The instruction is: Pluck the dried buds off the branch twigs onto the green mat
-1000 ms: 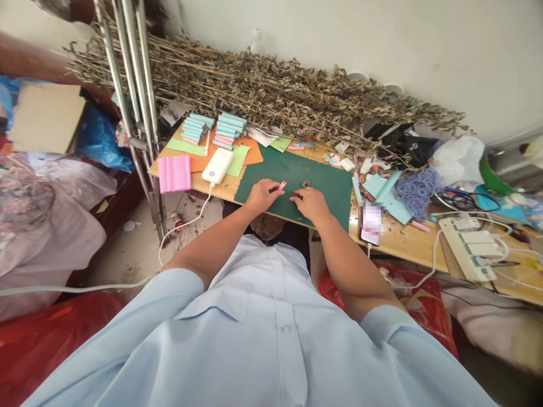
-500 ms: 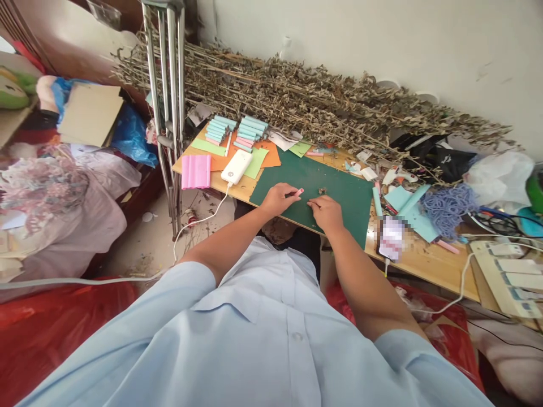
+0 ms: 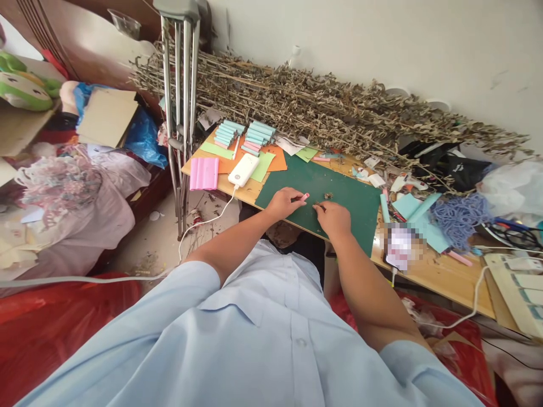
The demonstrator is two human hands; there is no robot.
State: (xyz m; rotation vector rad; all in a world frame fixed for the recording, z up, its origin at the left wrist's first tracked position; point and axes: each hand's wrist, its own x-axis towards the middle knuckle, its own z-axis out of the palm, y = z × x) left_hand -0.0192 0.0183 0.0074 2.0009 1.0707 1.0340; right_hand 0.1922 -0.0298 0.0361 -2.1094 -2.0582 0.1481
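Observation:
A small pink paper tube is pinched between the thumb and fingers of my left hand, its end pointing up and to the right. My right hand is closed in a pinch just to the right of the tube; what its fingertips hold is too small to make out. Both hands are over the dark green mat. A little pile of dried leaf crumbs lies on the mat just beyond my right fingers.
Blue and pink paper rolls are stacked behind a white power bank. Dried plant stalks line the wall. Crutches stand left; a phone, blue yarn and a power strip lie right.
The whole view has shifted slightly, so everything on the table appears a little lower and further right. Both hands keep their pinches, with the pink tube still in the left.

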